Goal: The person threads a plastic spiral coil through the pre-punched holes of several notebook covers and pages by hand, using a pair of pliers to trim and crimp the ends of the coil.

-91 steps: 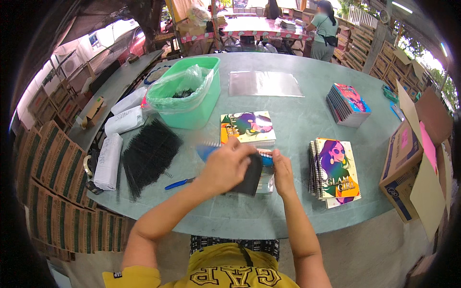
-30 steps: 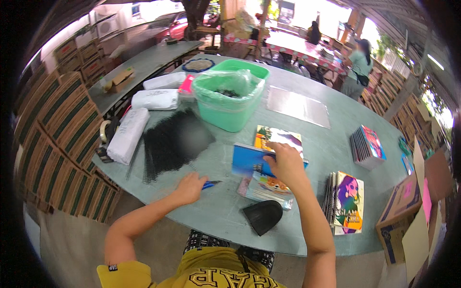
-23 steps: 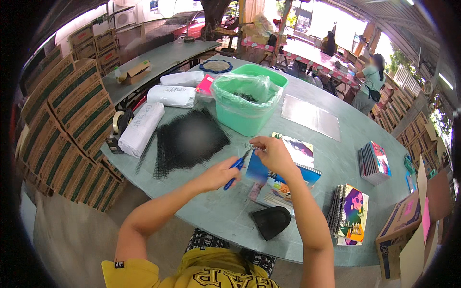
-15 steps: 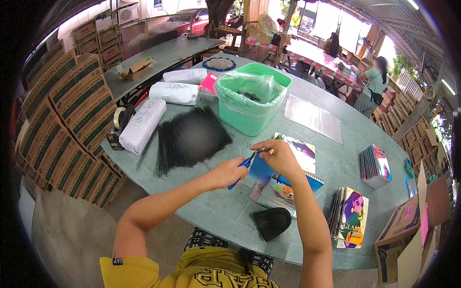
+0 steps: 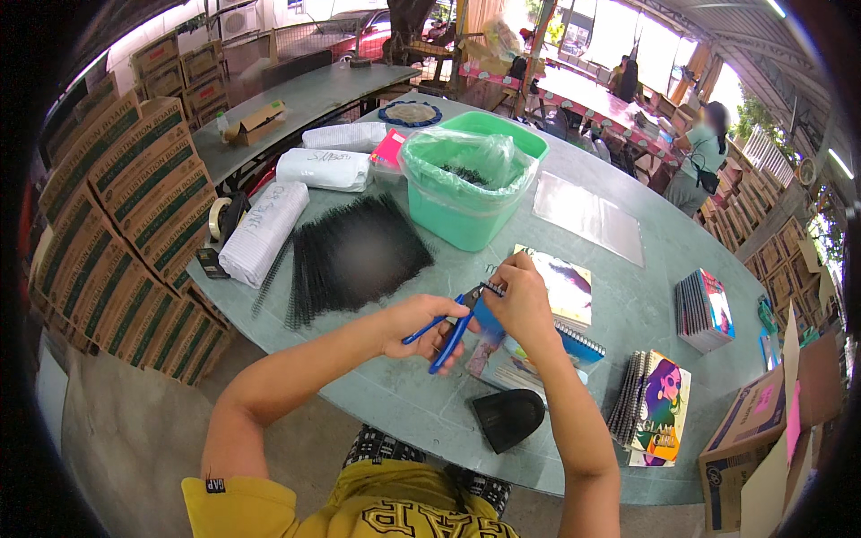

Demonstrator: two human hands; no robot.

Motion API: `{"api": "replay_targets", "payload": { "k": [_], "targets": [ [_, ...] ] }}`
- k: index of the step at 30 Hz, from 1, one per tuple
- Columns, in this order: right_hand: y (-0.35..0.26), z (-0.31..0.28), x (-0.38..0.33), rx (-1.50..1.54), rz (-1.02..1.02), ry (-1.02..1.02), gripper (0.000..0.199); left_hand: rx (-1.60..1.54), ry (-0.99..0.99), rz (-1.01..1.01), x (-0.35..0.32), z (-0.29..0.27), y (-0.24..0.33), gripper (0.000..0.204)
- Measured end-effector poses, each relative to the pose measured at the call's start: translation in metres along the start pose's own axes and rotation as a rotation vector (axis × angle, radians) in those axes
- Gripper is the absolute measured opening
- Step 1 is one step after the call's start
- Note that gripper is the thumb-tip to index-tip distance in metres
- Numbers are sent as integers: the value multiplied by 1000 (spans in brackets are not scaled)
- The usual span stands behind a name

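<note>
My left hand point(image 5: 420, 326) is wrapped around blue-handled wire cutters point(image 5: 456, 341), whose handles are spread apart. Their dark jaws reach the end of a black spiral coil at my right fingertips. My right hand point(image 5: 524, 298) pinches near that coil end, its fingers bent over a spiral-bound notebook with a blue cover point(image 5: 581, 344), partly hidden by the hand and forearm. Underneath is a pile of notebooks point(image 5: 513, 369). Just beyond my right hand lies another notebook with a light illustrated cover point(image 5: 565, 285). A black rounded object point(image 5: 508, 420) sits nearer me.
Black plastic spiral coils point(image 5: 359, 260) lie heaped at left, beside white wrapped rolls point(image 5: 264, 235). A green bin point(image 5: 457, 215) with a clear liner stands behind. Notebook stacks point(image 5: 705, 309) and spiral notebooks point(image 5: 659, 403) are at right, near an open carton point(image 5: 740, 448). Another person point(image 5: 700, 157) stands farther off.
The cutters' handles have spread from closed to open, and the left hand's fingers have loosened. The tool has tilted more upright. My right hand stays by the coil end.
</note>
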State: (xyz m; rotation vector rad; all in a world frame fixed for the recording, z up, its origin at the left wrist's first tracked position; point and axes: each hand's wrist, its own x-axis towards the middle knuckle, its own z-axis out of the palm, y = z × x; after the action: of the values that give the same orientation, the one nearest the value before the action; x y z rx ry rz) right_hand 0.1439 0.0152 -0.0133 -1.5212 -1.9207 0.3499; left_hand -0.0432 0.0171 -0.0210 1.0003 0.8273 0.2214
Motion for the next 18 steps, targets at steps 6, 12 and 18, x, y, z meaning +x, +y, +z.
{"api": "replay_targets", "payload": {
  "k": [6, 12, 18],
  "targets": [
    [-11, -13, 26, 12, 38, -266, 27, 698, 313, 342, 10, -19, -30, 42],
    [3, -59, 103, 193, -184, 140, 42, 571, 192, 252, 9, -21, -34, 45],
    [23, -53, 24, -134, -51, -165, 53, 734, 479, 482, 12, -30, -56, 37]
  ]
}}
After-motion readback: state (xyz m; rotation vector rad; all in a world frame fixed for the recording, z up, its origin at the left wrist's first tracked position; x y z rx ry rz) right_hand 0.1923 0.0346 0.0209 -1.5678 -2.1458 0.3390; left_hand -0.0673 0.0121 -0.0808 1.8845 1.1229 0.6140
